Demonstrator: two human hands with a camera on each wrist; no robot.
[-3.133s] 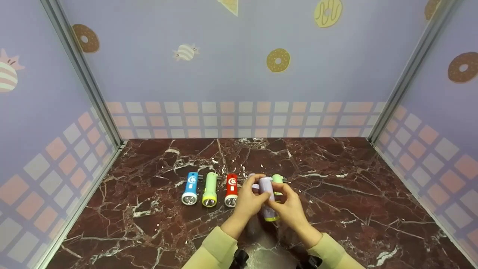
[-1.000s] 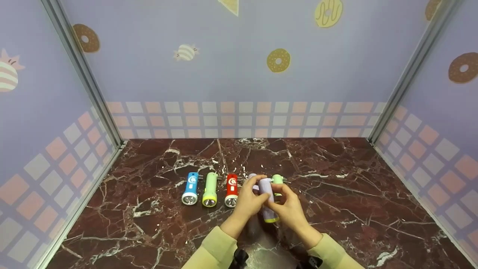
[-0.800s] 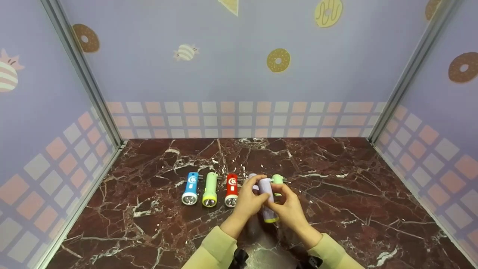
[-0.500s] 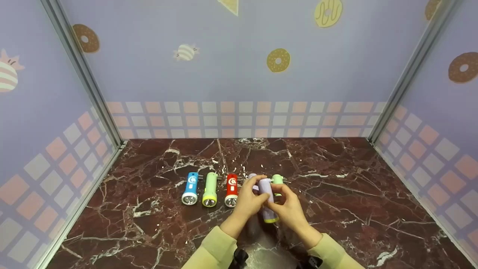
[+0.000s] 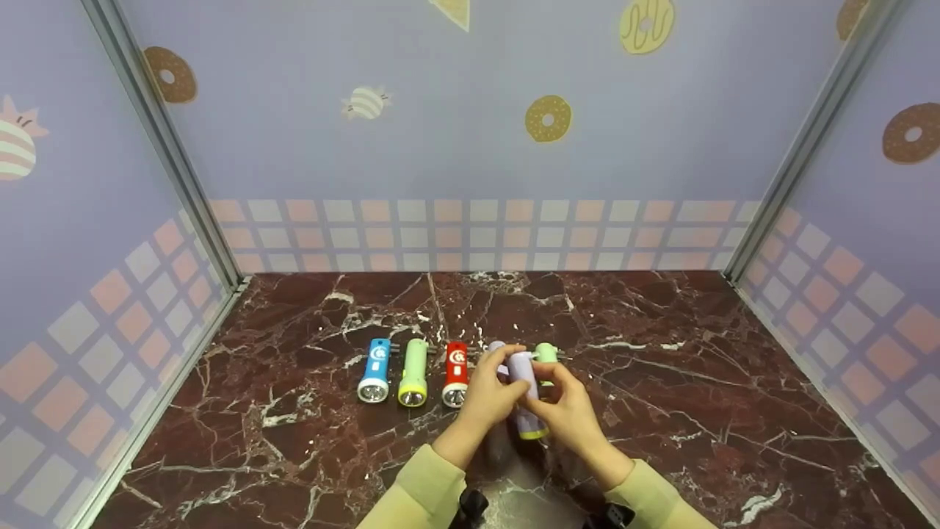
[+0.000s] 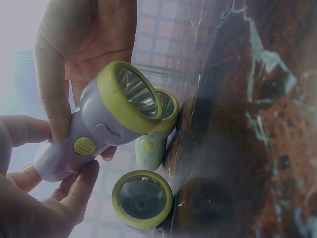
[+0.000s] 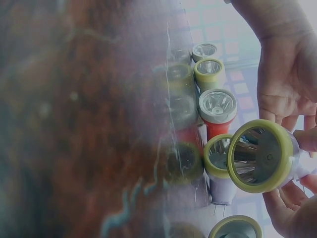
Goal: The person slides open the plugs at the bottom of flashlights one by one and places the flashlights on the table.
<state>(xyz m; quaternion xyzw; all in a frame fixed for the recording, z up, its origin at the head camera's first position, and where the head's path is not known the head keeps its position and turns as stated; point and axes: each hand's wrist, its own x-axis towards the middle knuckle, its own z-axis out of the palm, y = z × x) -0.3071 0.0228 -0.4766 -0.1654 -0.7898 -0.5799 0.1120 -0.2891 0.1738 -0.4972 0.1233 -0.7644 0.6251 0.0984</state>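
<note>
Above the table near its front, both hands hold a lilac flashlight with a yellow-green rim, tilted so its head points down toward the person. My left hand grips the body from the left, fingers curled behind it. My right hand pinches the body from the right, its fingertips near a small white part at the tail. In the left wrist view, the yellow slide switch and the clear lens show. Directly behind the hands lie another lilac flashlight and a pale green flashlight, both partly hidden.
Left of the hands, a blue flashlight, a green flashlight and a red flashlight lie in a row, lenses toward the person. The dark red marble-patterned table is enclosed by patterned lilac walls.
Almost nothing differs. Over about three seconds the lilac flashlight and both hands have shifted by a hair, and the grip looks the same.
</note>
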